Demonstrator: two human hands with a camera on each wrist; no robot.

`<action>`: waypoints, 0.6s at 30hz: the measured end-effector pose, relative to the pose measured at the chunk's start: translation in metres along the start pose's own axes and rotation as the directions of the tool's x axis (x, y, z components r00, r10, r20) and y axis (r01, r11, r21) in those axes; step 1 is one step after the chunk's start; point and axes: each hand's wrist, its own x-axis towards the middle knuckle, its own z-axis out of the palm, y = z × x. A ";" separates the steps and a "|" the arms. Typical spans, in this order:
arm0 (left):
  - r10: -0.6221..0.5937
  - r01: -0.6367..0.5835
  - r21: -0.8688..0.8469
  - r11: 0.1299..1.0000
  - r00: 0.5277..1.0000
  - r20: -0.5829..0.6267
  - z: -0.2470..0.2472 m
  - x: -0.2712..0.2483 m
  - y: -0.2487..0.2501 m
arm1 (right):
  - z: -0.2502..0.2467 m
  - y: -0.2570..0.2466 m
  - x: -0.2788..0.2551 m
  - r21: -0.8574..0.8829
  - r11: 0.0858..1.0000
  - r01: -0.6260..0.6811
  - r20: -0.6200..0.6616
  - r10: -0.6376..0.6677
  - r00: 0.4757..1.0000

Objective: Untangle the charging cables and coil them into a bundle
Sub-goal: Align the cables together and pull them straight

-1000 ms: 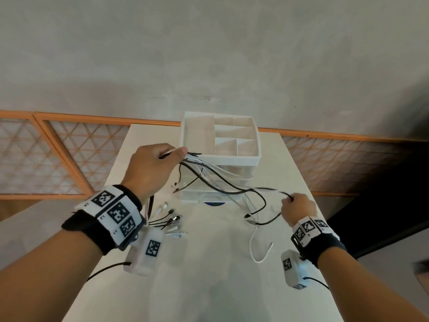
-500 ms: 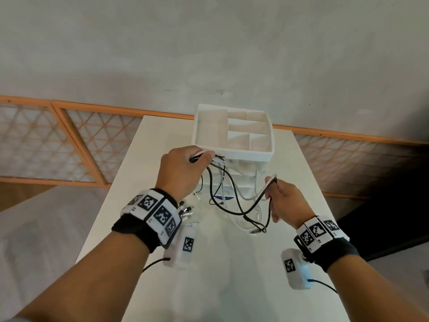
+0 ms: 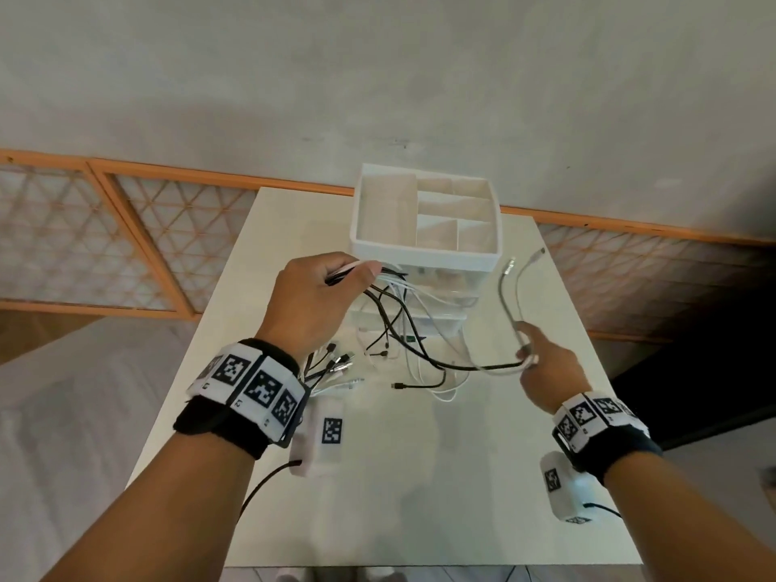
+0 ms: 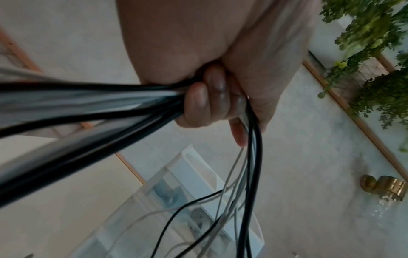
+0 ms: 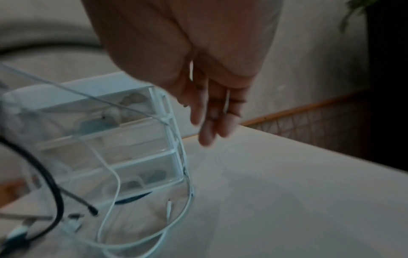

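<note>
My left hand (image 3: 361, 273) is raised in front of the white organizer and grips a bundle of black and white charging cables (image 3: 403, 329). In the left wrist view its curled fingers (image 4: 205, 103) close round the cables (image 4: 92, 104), and strands hang down from the fist. My right hand (image 3: 527, 354) is low at the right and pinches a black and a grey strand stretched from the bundle. Two grey cable ends (image 3: 510, 268) stick up above it. The right wrist view shows my right hand (image 5: 212, 118) with a thin white strand between its fingers.
A white organizer (image 3: 424, 252) with open top compartments and clear drawers (image 5: 110, 139) stands at the back of the white table (image 3: 420, 476). Several loose plugs (image 3: 336, 367) and a white cable loop (image 3: 445, 396) lie on the table. The table's right edge is close to my right hand.
My right hand has moved out to the right and lower, drawing a black and a grey strand away from the bundle. The left hand keeps its grip, raised near the organizer.
</note>
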 end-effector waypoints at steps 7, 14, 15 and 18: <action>-0.012 0.019 -0.062 0.998 0.993 0.119 -0.003 -0.012 0.004 | -0.025 -0.094 -0.032 0.273 0.788 0.552 -0.279 -0.485 0.829; -0.067 0.071 -0.042 0.997 0.994 0.089 0.001 -0.015 0.006 | -0.009 -0.149 -0.046 0.419 0.703 0.574 -0.272 -0.507 0.818; -0.086 0.088 -0.033 0.996 0.994 0.067 0.001 -0.015 0.007 | -0.008 -0.149 -0.047 0.417 0.702 0.577 -0.319 -0.482 0.816; -0.115 0.116 -0.027 0.993 0.993 0.041 0.002 -0.015 0.008 | -0.006 -0.147 -0.049 0.485 0.693 0.534 -0.333 -0.419 0.845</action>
